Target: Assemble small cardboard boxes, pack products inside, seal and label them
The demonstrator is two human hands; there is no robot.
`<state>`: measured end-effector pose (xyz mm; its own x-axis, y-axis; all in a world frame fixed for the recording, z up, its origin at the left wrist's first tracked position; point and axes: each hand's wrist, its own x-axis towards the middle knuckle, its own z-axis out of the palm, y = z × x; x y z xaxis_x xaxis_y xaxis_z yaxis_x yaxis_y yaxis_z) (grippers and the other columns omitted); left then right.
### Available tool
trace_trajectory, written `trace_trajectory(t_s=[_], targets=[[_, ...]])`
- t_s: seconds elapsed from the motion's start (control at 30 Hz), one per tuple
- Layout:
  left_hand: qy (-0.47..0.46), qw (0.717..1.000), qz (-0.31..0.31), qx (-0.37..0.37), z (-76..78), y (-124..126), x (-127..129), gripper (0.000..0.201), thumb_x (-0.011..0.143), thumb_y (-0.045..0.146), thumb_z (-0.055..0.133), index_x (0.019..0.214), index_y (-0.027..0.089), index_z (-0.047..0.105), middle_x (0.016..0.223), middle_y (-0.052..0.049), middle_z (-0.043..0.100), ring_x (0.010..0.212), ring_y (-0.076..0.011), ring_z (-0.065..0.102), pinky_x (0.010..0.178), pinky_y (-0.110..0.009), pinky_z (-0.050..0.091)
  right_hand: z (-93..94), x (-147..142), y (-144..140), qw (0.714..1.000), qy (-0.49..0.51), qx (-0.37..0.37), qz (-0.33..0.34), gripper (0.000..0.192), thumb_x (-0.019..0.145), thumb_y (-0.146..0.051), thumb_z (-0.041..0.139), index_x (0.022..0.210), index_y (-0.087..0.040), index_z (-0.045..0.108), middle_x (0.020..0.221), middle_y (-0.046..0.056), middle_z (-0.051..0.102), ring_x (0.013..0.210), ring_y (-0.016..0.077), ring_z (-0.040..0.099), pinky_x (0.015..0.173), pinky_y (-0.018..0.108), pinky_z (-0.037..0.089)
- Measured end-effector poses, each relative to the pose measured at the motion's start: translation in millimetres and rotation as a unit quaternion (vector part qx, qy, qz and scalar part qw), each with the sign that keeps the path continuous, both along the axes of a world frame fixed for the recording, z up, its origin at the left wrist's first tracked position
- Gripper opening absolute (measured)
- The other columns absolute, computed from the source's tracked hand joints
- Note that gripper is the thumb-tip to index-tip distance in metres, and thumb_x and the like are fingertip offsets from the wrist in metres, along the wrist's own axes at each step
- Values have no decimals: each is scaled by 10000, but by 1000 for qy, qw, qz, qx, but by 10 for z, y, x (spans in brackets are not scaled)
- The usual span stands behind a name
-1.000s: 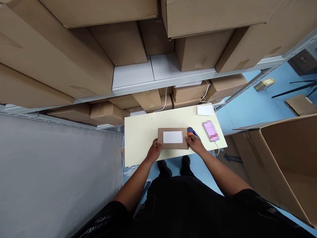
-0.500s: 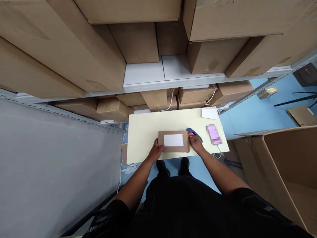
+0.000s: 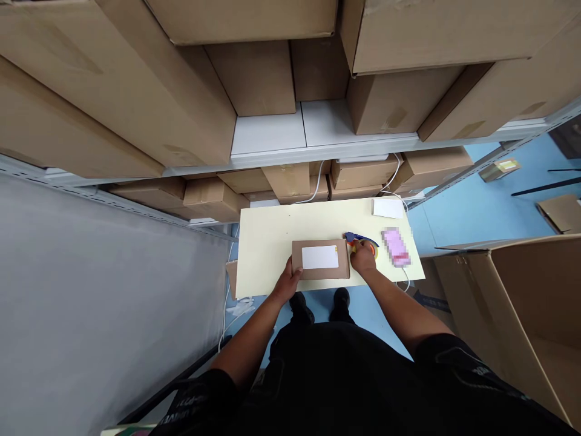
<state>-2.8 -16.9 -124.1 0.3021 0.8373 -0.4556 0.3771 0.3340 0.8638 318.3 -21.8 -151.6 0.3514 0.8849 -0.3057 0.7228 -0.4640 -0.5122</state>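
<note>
Fingers (image 3: 294,272) of the left hand (image 3: 287,284) still grip the left end of the labelled cardboard box (image 3: 320,259) lying on the table (image 3: 267,242). Right hand (image 3: 363,257) has left the box's right end; its fingers now close around the blue-and-orange tape dispenser (image 3: 358,240) just beside it.

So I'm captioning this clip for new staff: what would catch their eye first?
A small brown box with a white label lies mid-table, the left hand on its near left corner. The right hand rests on a blue and orange tape gun right of it. Big cartons crowd the shelves above.
</note>
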Motion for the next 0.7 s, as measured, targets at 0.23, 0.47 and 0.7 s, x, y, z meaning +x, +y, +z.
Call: trace_trajectory(t_s=[0.23, 0.47, 0.7], targets=[[28, 999, 32, -1, -17, -110, -64, 715, 1007, 503, 476, 1623, 227, 241, 1511, -122, 554, 1328, -244, 580, 1125, -415, 457, -9, 88, 82, 997, -22, -6, -75, 548, 750, -159, 557, 1289, -148, 659, 1339, 174, 584, 1067, 308, 660, 930, 401, 506], [25, 999, 28, -10, -9, -109, -134, 716, 1004, 505, 479, 1625, 236, 245, 1512, -121, 551, 1364, -260, 550, 1129, -429, 449, 47, 174, 188, 992, -16, -36, -116, 584, 748, -134, 584, 1332, -144, 605, 1399, 216, 523, 1112, 329, 650, 962, 414, 494], [42, 999, 25, -17, 50, -81, -112, 719, 986, 492, 509, 1608, 220, 272, 1498, -129, 566, 1338, -256, 576, 1130, -424, 451, 209, 56, 45, 995, -16, 7, -96, 583, 839, -279, 602, 1401, -128, 559, 1328, 224, 596, 1235, 356, 578, 1024, 449, 466]])
